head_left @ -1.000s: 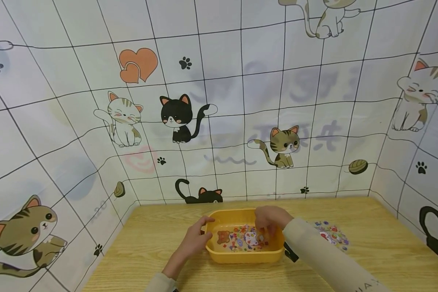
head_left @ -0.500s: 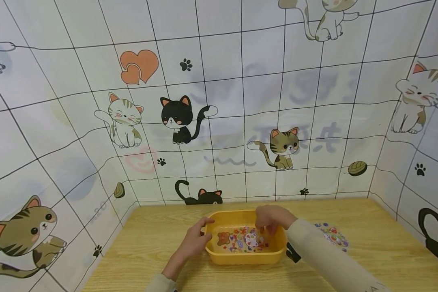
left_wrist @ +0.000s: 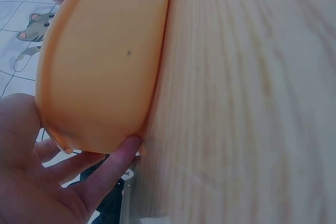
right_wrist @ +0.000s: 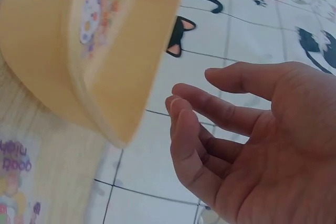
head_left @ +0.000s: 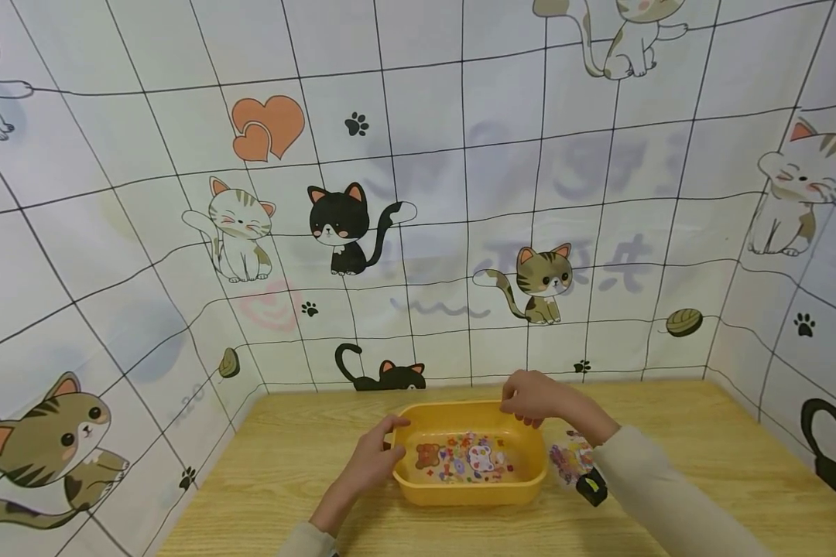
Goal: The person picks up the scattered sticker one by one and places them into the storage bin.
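The right hand (right_wrist: 252, 145) fills the lower right of the frame, palm in view, fingers loosely bent and holding nothing; the yellow tub (right_wrist: 79, 40) tilts across the upper left, stickers (right_wrist: 97, 9) inside; a sticker sheet (right_wrist: 13, 182) lies at lower left on wood.

A person's left hand (head_left: 376, 455) reaches forward from the near left, fingers curled in a grip, while the right hand (head_left: 532, 398) hovers farther off, fingers loosely bent and empty, its light sleeve (head_left: 658, 495) trailing near right.
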Tool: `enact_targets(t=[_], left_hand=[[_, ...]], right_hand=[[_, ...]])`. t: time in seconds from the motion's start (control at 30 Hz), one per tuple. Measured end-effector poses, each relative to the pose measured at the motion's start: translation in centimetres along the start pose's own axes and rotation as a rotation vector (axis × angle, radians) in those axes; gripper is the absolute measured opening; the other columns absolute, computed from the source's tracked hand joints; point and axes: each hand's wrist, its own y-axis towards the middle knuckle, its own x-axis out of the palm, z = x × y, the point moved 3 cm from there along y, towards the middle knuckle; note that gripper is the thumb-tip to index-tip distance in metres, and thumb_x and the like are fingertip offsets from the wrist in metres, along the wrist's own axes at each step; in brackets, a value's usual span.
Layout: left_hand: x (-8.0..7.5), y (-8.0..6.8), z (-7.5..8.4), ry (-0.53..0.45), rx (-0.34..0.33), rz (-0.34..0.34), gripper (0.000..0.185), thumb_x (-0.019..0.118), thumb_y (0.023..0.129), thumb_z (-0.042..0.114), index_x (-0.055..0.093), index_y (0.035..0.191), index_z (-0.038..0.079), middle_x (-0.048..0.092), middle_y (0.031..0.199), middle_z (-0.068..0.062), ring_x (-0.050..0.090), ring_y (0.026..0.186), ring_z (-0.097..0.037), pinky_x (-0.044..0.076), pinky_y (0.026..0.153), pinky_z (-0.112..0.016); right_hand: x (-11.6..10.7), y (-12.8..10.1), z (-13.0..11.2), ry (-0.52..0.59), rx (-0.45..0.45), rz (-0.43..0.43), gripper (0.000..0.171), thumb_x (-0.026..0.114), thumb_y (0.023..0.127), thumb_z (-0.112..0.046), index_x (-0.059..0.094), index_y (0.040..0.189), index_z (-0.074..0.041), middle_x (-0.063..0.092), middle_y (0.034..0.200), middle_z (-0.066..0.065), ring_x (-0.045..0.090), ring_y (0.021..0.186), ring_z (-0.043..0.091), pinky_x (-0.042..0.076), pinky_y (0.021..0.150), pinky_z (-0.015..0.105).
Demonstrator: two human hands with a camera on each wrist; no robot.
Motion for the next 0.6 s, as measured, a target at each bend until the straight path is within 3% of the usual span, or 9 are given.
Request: enact_targets(t=[0.33,0.6], left_hand=[[0.1,0.2,0.0,-0.024,-0.007,-0.007,0.042,0.058,0.097,0.004,0.057,0.139,0.005,0.053,0.146,-0.03,0.068,0.097,-0.029,0.059,0.072,-0.032],[0.0,0.1,0.0,-0.003,-0.005,0.003,0.043,0.059,0.095,0.004,0.058,0.138,0.004,0.054,0.144,-0.03,0.068,0.095,-0.029,0.057,0.069,-0.03]], right_hand=[[-2.1,-2.8,2.5,0.159,-0.054,0.106,0.016,0.062,0.1,-0.015,0.071,0.101,-0.002,0.061,0.075,0.006,0.051,0.056,0.015,0.049,0.054,0.03],[-2.0,-4.6,5.9,0.163,-0.072,0.231,0.016,0.062,0.102,-0.018,0.07,0.101,-0.004,0.062,0.076,0.002,0.057,0.061,0.018,0.052,0.056,0.03]])
